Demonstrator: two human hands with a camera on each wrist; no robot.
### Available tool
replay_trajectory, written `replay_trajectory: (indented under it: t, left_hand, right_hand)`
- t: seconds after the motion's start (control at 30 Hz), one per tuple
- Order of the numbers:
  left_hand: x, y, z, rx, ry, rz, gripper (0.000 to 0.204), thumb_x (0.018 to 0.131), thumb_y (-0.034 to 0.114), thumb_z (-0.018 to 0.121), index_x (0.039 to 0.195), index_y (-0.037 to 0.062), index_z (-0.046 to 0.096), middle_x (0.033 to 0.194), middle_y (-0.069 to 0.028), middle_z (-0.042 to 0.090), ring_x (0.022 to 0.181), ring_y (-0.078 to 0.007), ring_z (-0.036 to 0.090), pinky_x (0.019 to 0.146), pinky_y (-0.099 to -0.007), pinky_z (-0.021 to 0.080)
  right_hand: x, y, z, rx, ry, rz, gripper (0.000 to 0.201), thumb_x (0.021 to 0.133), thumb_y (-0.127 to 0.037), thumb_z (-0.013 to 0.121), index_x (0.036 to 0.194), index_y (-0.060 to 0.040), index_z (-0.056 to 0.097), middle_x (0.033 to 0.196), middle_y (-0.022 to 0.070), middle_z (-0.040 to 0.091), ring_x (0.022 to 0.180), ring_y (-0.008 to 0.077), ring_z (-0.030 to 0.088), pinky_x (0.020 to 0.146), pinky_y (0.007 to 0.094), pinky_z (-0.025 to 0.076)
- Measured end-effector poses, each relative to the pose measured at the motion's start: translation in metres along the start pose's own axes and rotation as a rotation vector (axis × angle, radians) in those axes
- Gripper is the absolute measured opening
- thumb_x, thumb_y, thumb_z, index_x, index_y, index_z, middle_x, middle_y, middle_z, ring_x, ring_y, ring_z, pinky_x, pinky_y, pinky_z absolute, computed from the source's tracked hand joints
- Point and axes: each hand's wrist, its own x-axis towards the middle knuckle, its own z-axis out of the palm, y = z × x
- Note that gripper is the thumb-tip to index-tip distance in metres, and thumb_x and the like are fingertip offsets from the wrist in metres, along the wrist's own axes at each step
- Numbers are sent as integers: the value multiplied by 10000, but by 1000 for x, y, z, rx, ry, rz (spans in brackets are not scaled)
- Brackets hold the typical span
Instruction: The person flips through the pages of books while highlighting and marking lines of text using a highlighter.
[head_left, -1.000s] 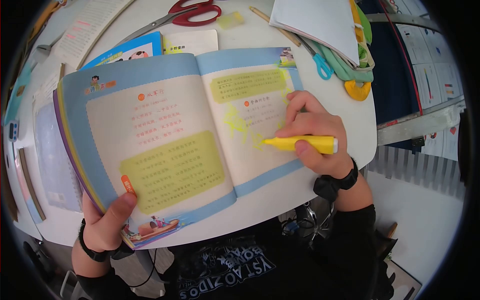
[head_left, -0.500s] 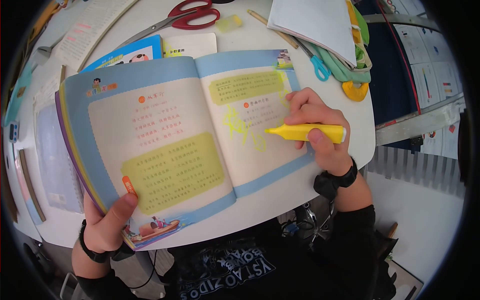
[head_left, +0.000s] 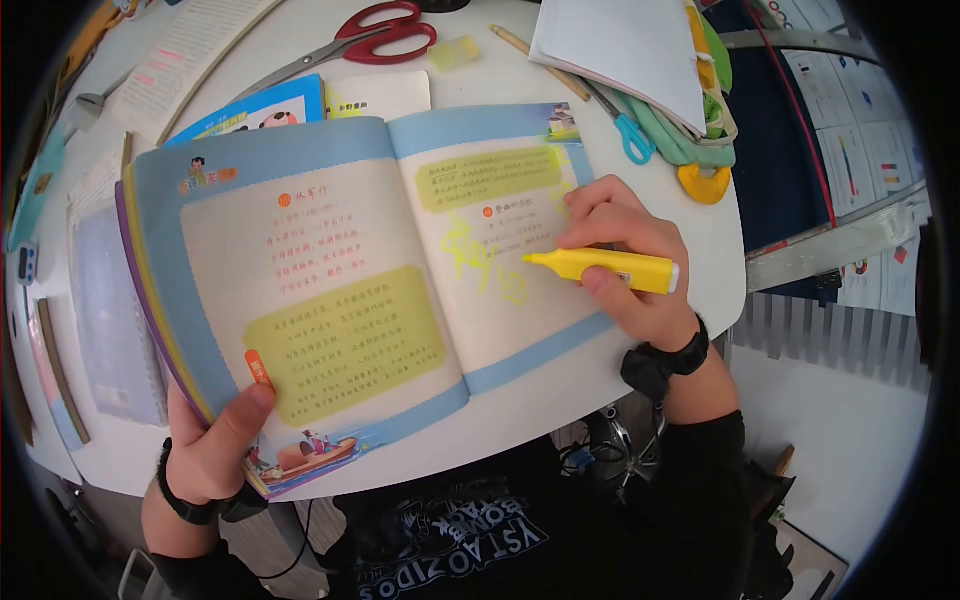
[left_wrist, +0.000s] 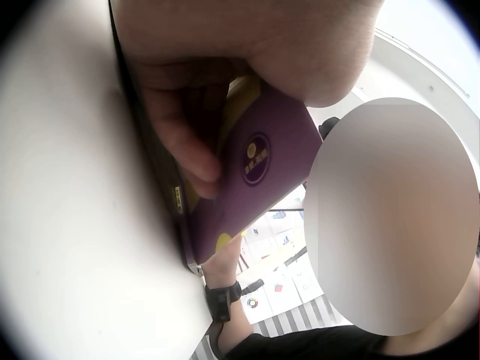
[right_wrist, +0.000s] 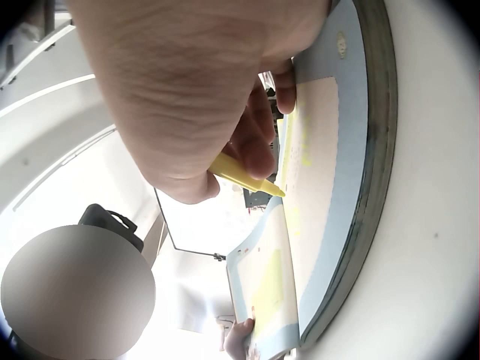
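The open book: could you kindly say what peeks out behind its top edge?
Behind the open book, parts of a blue booklet and a pale booklet show; the rest of each is covered.

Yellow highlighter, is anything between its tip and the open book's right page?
Nothing visible does. The right hand holds the yellow highlighter, tip at or just above the right page; the scissors lie beyond the book.

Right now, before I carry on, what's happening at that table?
A person's left hand grips an open book near its lower left corner. Their right hand holds a yellow highlighter, tip down at the right page beside yellow-green scribbles; whether it touches the paper is unclear. Red-handled scissors lie beyond the book.
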Motion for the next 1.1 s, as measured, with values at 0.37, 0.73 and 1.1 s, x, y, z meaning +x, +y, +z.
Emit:
replay_trajectory:
  t: [0.37,0.73,1.1]
  left_hand:
    - [-1,1,-2,6,-13,-5,479,993,71,639,1445,-33,519,1363,-148,664,1223,-217,644,1028,-373,509]
    - [0,-1,-4,-3,42,-57,532,941,112,735,1422,-17,548,1316,-130,686,1180,-221,660,1019,-371,518]
    - [0,1,-6,5,-9,-66,502,964,82,674,1432,-28,530,1335,-144,678,1185,-222,662,1012,-371,522]
  right_hand:
    - [-1,-3,5,-47,70,65,173,837,-66,741,1004,-30,762,880,56,713,948,247,605,800,335,525]
    - [-1,-2,4,-53,46,35,189,803,-45,745,991,-33,759,865,78,688,929,226,613,775,302,516]
    - [-2,1,6,-51,99,55,154,818,-43,735,967,-7,753,855,88,681,947,234,604,798,323,514]
